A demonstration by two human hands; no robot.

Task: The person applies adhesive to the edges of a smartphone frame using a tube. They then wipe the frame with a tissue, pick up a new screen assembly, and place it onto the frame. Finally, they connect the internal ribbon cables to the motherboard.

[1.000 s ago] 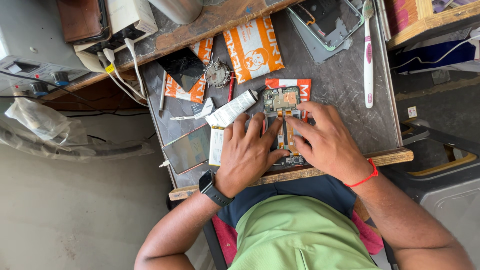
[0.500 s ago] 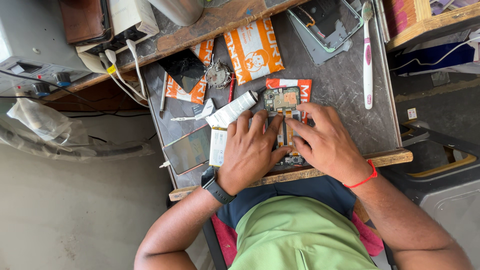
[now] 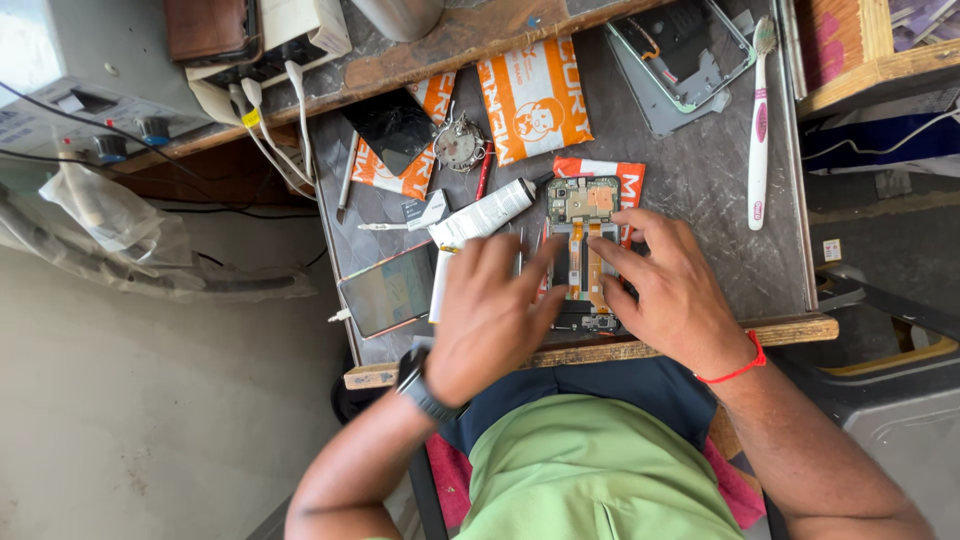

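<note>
We see both hands resting on an opened phone lying on the grey tabletop, its circuit board and orange ribbon cables exposed. The left hand covers its left edge; the right hand presses its right side, fingers on the cables. A white tube lies just beside the left hand, a toothbrush well apart to the right.
</note>
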